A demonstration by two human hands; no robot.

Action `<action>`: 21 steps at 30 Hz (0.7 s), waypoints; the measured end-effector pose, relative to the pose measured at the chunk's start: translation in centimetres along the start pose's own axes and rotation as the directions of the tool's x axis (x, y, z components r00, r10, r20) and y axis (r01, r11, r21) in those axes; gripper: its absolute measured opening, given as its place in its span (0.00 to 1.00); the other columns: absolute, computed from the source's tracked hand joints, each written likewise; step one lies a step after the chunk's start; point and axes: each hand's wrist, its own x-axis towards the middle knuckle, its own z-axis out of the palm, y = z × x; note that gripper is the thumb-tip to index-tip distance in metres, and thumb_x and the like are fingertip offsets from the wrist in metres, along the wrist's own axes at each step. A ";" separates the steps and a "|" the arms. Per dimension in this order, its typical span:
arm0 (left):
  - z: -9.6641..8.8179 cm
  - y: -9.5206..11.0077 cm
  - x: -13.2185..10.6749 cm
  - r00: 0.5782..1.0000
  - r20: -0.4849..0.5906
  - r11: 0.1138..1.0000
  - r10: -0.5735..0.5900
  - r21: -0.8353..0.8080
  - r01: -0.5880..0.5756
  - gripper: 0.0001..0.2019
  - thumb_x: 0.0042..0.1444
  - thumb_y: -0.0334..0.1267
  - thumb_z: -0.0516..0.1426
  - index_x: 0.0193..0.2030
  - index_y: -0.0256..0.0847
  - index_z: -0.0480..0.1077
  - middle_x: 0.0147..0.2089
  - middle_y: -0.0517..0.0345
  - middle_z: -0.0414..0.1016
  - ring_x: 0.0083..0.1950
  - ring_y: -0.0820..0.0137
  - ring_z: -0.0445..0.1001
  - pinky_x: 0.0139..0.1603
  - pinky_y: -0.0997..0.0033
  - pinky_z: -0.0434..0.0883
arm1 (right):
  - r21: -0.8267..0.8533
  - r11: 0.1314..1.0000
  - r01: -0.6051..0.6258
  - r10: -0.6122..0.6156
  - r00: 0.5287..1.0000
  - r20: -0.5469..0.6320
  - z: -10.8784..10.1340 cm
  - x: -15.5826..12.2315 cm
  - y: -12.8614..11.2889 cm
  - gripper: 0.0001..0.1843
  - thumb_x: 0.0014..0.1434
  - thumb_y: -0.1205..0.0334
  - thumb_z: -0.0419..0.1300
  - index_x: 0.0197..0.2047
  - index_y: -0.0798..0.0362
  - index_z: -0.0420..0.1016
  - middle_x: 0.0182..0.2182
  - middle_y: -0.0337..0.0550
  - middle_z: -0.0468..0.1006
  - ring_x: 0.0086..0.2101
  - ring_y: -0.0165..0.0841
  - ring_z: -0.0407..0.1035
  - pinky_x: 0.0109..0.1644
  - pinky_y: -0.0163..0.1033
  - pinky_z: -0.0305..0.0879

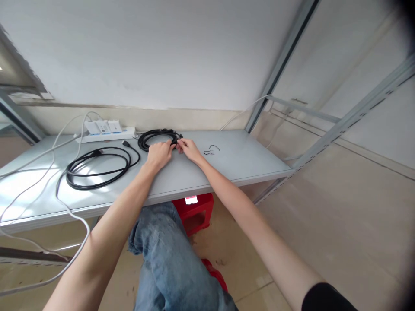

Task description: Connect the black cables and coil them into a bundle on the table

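Note:
A coiled black cable (141, 141) lies on the grey shelf at the foot of the wall. On the coil's near right side, my left hand (160, 153) has its fingers closed round the cable. My right hand (190, 150) touches the same side with thumb and fingers pinched; the small part between them is hidden. A second black cable (97, 187), loosely coiled with its plugs showing, rests to the left of my left hand. Thin black twist ties (209, 152) lie to the right of my right hand.
A white power strip (106, 136) with white chargers stands at the back left, and white cords (78, 216) trail from that side over the front edge. The shelf (246, 162) has metal posts (280, 65) at its ends. Underneath, a red stool (197, 211) carries a phone (191, 200).

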 end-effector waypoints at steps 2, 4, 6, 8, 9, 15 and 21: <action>-0.1 0.0 0.0 1.000 -0.001 1.000 0.006 -0.005 -0.006 0.23 0.73 0.49 0.42 0.54 0.40 0.73 0.48 0.37 0.82 0.49 0.48 0.79 0.47 0.57 0.67 | 0.106 0.991 -0.084 0.085 0.996 0.000 0.0 0.2 -0.2 0.27 0.73 0.43 0.52 0.28 0.53 0.70 0.21 0.37 0.71 0.24 0.29 0.66 0.33 0.33 0.63; -0.1 0.0 0.0 1.000 -0.004 1.000 0.015 -0.008 -0.015 0.23 0.73 0.49 0.42 0.54 0.39 0.73 0.47 0.37 0.82 0.49 0.47 0.79 0.47 0.57 0.67 | 0.160 0.974 -0.161 0.162 0.987 0.008 -0.1 0.3 -0.5 0.28 0.73 0.43 0.53 0.26 0.53 0.71 0.20 0.37 0.71 0.22 0.27 0.63 0.28 0.33 0.60; 0.0 -0.1 0.0 1.000 -0.003 1.000 0.027 -0.011 -0.027 0.23 0.73 0.50 0.43 0.53 0.39 0.73 0.47 0.37 0.82 0.49 0.47 0.79 0.46 0.57 0.67 | 0.181 0.963 -0.202 0.199 0.979 0.033 -0.2 0.3 -0.8 0.28 0.72 0.44 0.55 0.26 0.54 0.72 0.19 0.37 0.71 0.20 0.26 0.61 0.26 0.33 0.56; 0.2 -0.3 0.1 0.999 0.002 0.999 0.041 -0.014 -0.041 0.23 0.73 0.50 0.43 0.53 0.39 0.73 0.47 0.37 0.82 0.48 0.48 0.79 0.46 0.58 0.67 | 0.183 0.962 -0.201 0.192 0.979 0.066 -0.4 0.2 -0.9 0.27 0.71 0.45 0.58 0.26 0.55 0.74 0.17 0.36 0.70 0.20 0.26 0.60 0.26 0.33 0.54; 0.3 -0.4 0.2 0.999 0.003 0.999 0.049 -0.013 -0.049 0.23 0.73 0.50 0.43 0.53 0.39 0.73 0.47 0.37 0.82 0.49 0.48 0.79 0.46 0.58 0.67 | 0.178 0.965 -0.191 0.179 0.981 0.078 -0.5 0.2 -0.9 0.26 0.69 0.45 0.60 0.26 0.55 0.75 0.16 0.35 0.69 0.20 0.26 0.59 0.27 0.33 0.54; 0.5 -0.6 0.3 0.998 -0.013 0.998 0.060 -0.003 -0.060 0.22 0.73 0.51 0.43 0.52 0.42 0.74 0.45 0.40 0.82 0.47 0.50 0.80 0.44 0.59 0.67 | 0.042 0.994 -0.099 0.096 0.993 0.067 -0.8 0.2 -0.4 0.17 0.66 0.54 0.64 0.28 0.55 0.78 0.21 0.37 0.75 0.25 0.29 0.65 0.34 0.34 0.59; 0.6 -0.6 0.4 0.999 -0.034 0.999 0.038 -0.023 -0.039 0.23 0.73 0.51 0.43 0.53 0.42 0.74 0.47 0.41 0.82 0.48 0.49 0.79 0.45 0.59 0.67 | -0.515 0.854 0.071 -0.105 0.994 -0.036 -0.9 -0.4 -0.6 0.12 0.68 0.63 0.62 0.33 0.51 0.83 0.30 0.43 0.80 0.36 0.36 0.72 0.42 0.37 0.61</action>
